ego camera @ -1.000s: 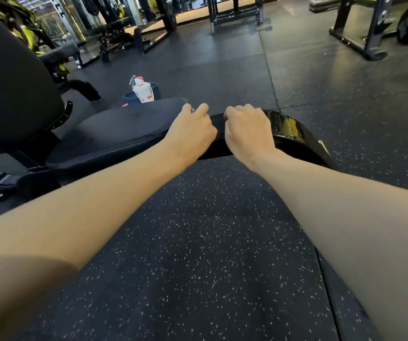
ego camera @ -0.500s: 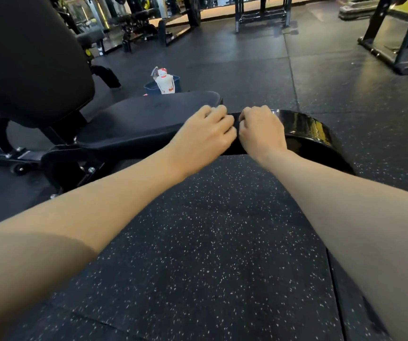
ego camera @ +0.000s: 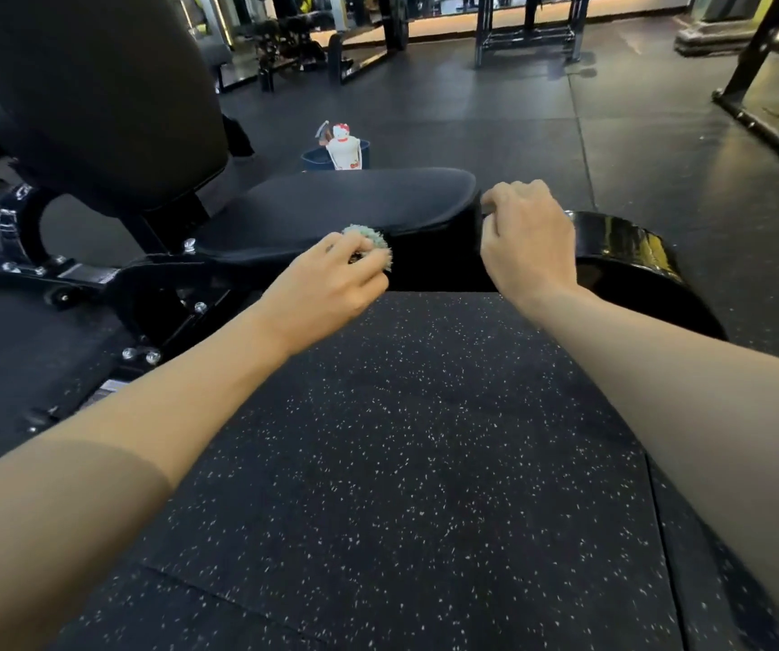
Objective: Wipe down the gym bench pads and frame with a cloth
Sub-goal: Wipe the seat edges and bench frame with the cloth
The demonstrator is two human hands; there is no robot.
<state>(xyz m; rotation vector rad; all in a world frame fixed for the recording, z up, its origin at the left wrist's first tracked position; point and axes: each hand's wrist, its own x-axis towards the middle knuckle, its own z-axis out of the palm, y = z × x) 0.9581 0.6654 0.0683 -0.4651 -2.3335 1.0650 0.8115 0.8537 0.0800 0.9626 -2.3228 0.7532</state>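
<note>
The black gym bench has a flat seat pad [ego camera: 350, 199] ahead of me and a raised back pad [ego camera: 96, 86] at the upper left. My left hand [ego camera: 326, 286] grips a bunched pale green cloth [ego camera: 369, 239] against the near side edge of the seat pad. My right hand [ego camera: 526, 239] curls over the front end of the seat pad, beside a glossy black curved frame part [ego camera: 631, 260]. The bench's black metal frame [ego camera: 96, 274] with bolts runs along the floor at the left.
A white spray bottle [ego camera: 344, 150] stands in a dark blue bucket [ego camera: 315, 161] on the floor behind the seat. Speckled rubber flooring [ego camera: 401, 462] lies under my arms. Racks and machines stand at the back [ego camera: 526, 35] and at the right [ego camera: 772, 105].
My left hand has moved left along the seat pad's edge, away from my right hand, and the green cloth now shows in it. The view has shifted closer to the bench.
</note>
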